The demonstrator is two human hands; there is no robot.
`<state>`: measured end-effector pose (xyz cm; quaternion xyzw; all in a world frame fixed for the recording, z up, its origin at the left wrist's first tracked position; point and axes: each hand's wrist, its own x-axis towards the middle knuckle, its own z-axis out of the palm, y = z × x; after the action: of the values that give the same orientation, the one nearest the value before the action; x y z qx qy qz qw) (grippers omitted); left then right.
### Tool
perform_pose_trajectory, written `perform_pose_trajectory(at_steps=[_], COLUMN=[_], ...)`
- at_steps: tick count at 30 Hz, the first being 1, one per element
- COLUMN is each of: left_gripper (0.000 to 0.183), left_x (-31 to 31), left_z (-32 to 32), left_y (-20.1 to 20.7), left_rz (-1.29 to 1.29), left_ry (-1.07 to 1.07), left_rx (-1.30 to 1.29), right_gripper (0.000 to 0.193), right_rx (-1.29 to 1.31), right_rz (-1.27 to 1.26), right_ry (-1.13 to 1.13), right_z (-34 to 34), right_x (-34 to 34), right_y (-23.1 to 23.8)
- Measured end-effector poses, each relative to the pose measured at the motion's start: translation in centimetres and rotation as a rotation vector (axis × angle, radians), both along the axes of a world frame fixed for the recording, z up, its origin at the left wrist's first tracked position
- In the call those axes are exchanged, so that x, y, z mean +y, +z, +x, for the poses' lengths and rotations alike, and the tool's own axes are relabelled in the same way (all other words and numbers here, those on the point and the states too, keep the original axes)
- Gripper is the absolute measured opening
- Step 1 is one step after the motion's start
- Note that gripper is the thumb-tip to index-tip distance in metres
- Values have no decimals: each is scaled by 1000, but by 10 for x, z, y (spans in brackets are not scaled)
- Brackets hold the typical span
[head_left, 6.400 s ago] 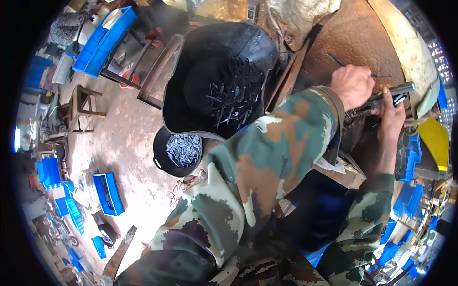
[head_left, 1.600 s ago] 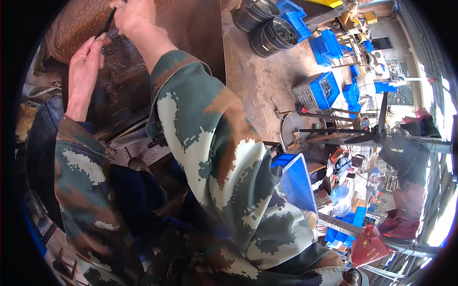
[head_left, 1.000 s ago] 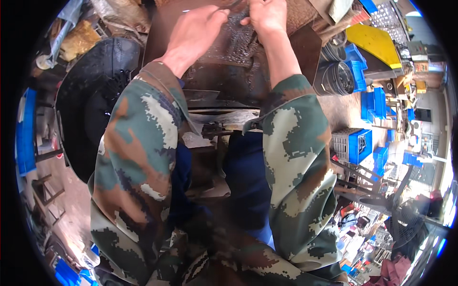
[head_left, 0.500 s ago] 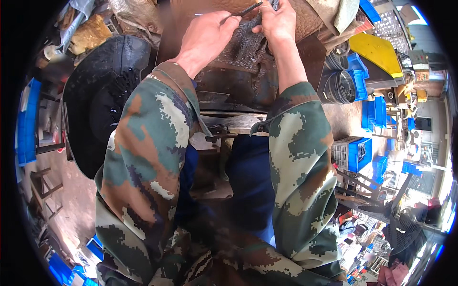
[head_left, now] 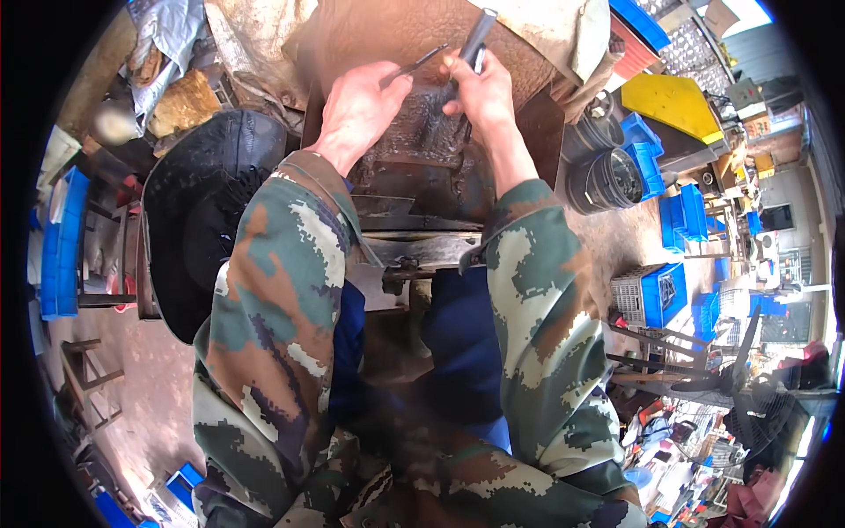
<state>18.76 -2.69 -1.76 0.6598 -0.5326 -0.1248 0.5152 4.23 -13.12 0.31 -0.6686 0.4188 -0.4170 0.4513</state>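
My left hand (head_left: 363, 104) is closed round a thin dark metal piece (head_left: 424, 62), whose narrow end points up and to the right. Beside it, my right hand (head_left: 486, 92) grips a dark round bar (head_left: 478, 37) with a pale end face, tilted away from me. The thin piece and the bar come close together; whether they touch I cannot tell. Under both hands lies a wet, dark, muddy work block (head_left: 418, 132). Behind it is a wet brown sheet (head_left: 378, 31). Camouflage sleeves cover my forearms.
A large black tub (head_left: 180, 220) with dark pieces inside stands at my left. Black buckets (head_left: 603, 180), blue bins (head_left: 682, 216) and a yellow panel (head_left: 673, 106) are on the right. A grey crate (head_left: 629, 295) and a fan (head_left: 739, 387) stand nearer on that side.
The whole view has shifted, so my hands appear lower and a little left. More of the round bar in my right hand shows now. Both hands keep their hold.
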Motion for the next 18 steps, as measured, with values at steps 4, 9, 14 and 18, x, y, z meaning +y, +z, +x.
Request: perform_pose_trajectory(at_steps=[4,9,14,18], left_gripper=[39,35,29,32], left_x=[13,18,10,6], left_z=[4,4,2,10], left_y=[13,20,3,-22], left_rz=[70,138,196,300], left_ry=[-23,-60,-193,-207], left_rx=[88,162,6,-357], right_gripper=[19,18,30,32], right_rx=[-20,235,425,661], right_rz=[152,120,-567,-476], right_ry=[126,406,615,659], right_z=[-33,-76,-104,-111], right_x=[43,88,114,137], right_y=[13,11,-23,-30])
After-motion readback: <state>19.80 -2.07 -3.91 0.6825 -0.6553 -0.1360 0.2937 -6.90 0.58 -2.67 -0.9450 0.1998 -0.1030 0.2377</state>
